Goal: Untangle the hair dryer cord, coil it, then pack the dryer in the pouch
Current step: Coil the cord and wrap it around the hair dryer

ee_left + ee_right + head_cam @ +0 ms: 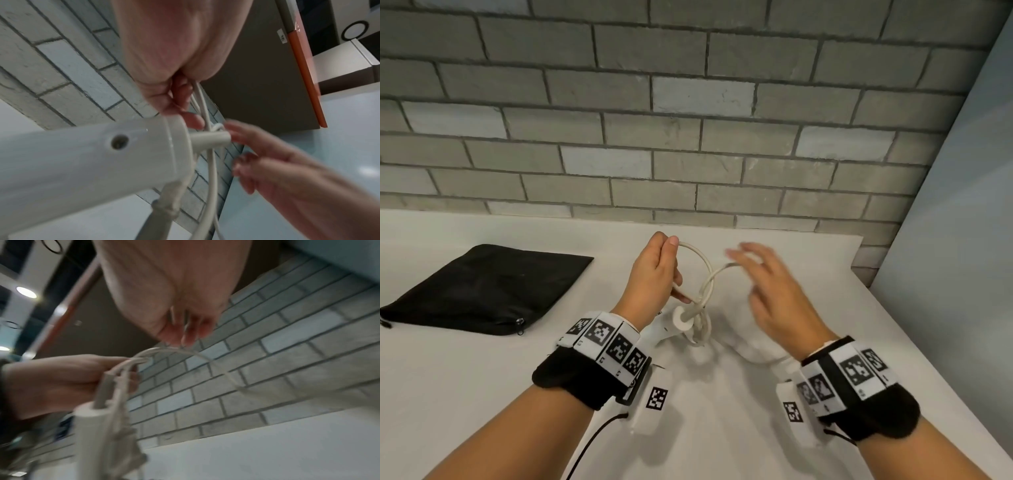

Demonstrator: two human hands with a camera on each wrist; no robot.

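1. While a white cord (700, 260) arches above a pale surface (482, 377), a person's left hand (657, 270) pinches one raised loop between thumb and curled fingers (671, 245), near the middle of the surface's far edge.
2. Blurred in the head view, the right hand (774, 294) hovers beside the second loop with its fingers (743, 253) spread and relaxed; whether the fingertips touch the cord cannot be told from that view.
3. Seen from the right wrist, the right hand (174, 305) hangs just above the arching cord (164, 352), fingers loosely extended and not closed around it.
4. Seen from the left wrist, the left hand (170, 65) grips cord strands (211, 170) that run down past the end of the hair dryer (82, 162) handle.
5. Below the two hands, the white hair dryer (681, 323) is in the middle of the surface, with the cord knotted in a tangle at its handle end; much of its body is hidden by the wrists.
6. A black zippered pouch (482, 291) lies flat near the left edge of the surface, well apart from the dryer.
7. A grey brick wall (688, 120) rises behind the surface's far edge.
8. Both wrists carry black bands (585, 373) with square black-and-white markers.
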